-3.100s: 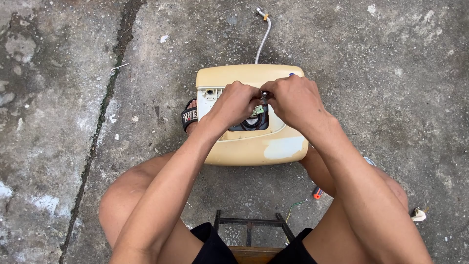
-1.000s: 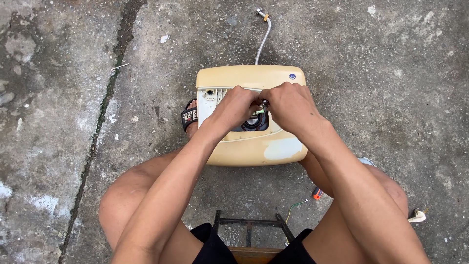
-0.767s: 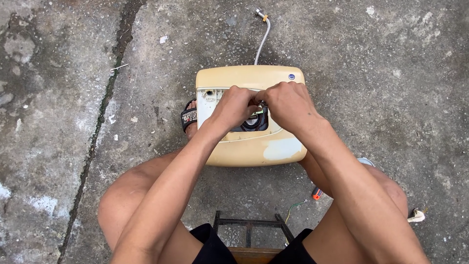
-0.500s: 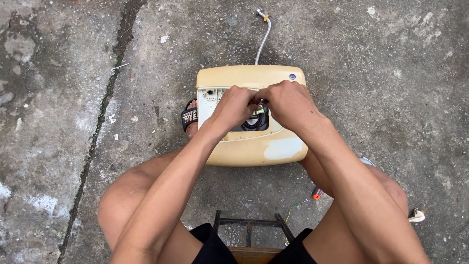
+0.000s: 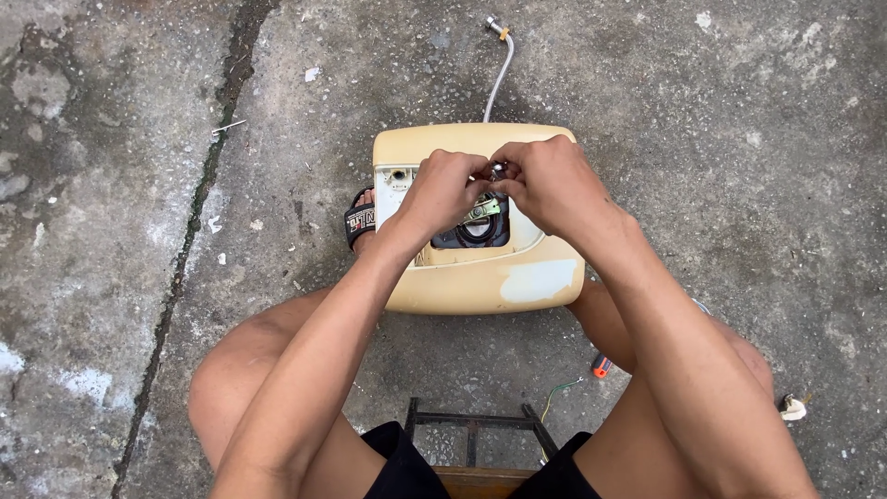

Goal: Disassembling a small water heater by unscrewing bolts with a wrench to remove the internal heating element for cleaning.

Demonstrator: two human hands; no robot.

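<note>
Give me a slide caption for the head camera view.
Both hands, left hand and right hand, work inside an opened cream appliance casing on concrete floor.

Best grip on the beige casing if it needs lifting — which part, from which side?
Take the casing by its two short rounded ends, one hand per side, coming from above. It lies flat on the concrete, wider than deep, with smooth curved edges. Avoid the far edge, where the hose exits, and the open middle, where the left hand and right hand work at a small part.
</note>
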